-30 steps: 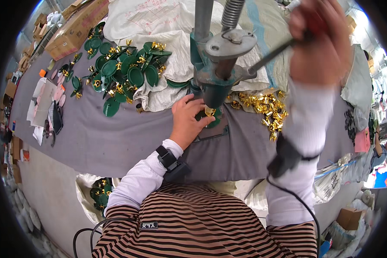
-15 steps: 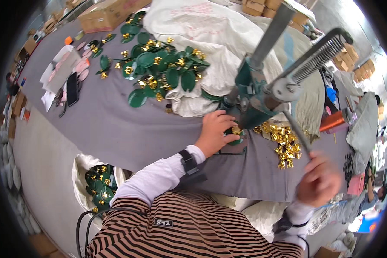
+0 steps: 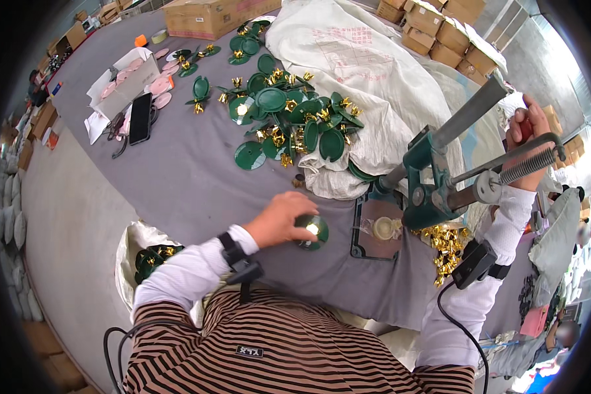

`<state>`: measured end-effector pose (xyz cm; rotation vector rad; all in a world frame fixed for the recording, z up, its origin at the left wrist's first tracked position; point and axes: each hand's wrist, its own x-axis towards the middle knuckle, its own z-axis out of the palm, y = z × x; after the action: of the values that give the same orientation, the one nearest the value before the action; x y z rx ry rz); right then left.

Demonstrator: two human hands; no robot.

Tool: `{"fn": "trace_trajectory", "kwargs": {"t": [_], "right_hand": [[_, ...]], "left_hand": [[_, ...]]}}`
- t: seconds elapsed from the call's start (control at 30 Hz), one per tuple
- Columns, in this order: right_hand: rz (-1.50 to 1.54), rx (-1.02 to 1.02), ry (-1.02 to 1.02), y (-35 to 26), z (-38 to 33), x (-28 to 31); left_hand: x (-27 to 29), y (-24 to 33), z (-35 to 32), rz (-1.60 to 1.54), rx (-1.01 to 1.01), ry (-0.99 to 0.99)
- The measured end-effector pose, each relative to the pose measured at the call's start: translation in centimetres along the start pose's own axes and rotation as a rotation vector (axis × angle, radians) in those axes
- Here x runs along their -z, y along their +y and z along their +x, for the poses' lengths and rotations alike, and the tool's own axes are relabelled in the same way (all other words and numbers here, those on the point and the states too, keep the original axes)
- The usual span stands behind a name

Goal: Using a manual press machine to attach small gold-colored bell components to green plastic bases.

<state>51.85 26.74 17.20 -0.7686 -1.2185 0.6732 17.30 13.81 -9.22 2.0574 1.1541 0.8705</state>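
Grey cloth [image 3: 197,190] covers the counter [image 3: 335,289], with a cardboard box [image 3: 207,18] at its far edge and a white sack [image 3: 328,46] spread over its far side. Near the front edge, just left of the hand press [image 3: 427,177], one green disc [image 3: 318,240] is in the left hand [image 3: 279,220], thumb and fingers part-closed about its left side; whether it touches the cloth cannot be told. Out to the right, the right hand [image 3: 530,141] is curled around the red knob [image 3: 526,127] of the press lever. I judge the step in hand to be shifting the disc between the press's pale round seat [image 3: 384,228] and the counter to its left, though which way cannot be told. Any move from here calls for a steady pinch on the rim, and for fingers kept from under the press. Being round, the disc shows no long axis; its glossy broad face points mostly upward, and its underside is hidden. Loose gold clips [image 3: 448,253] lie right of the press, and a pile of green discs [image 3: 271,100] lies beyond the left hand.
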Motion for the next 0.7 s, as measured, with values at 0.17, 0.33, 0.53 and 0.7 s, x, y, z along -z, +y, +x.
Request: {"fn": "trace_trajectory", "kwargs": {"t": [0.17,0.33,0.53,0.7], "right_hand": [[0.0,-0.007,0.013,0.1,-0.4,-0.8],[0.023,-0.012,0.028,0.0,-0.4,-1.0],[0.055,0.024,-0.006,0.5,-0.1,0.6],[0.239,0.046,0.043,1.3,-0.8,-0.8]], "left_hand": [[9.2,-5.8,4.8,0.666,-0.004,0.431],[11.8,-11.8,6.3,0.59,0.193,0.427],[6.7,-1.6,5.0,0.022,0.358,0.647],[-4.8,6.5,4.3,-0.148,-0.031,0.292]]}}
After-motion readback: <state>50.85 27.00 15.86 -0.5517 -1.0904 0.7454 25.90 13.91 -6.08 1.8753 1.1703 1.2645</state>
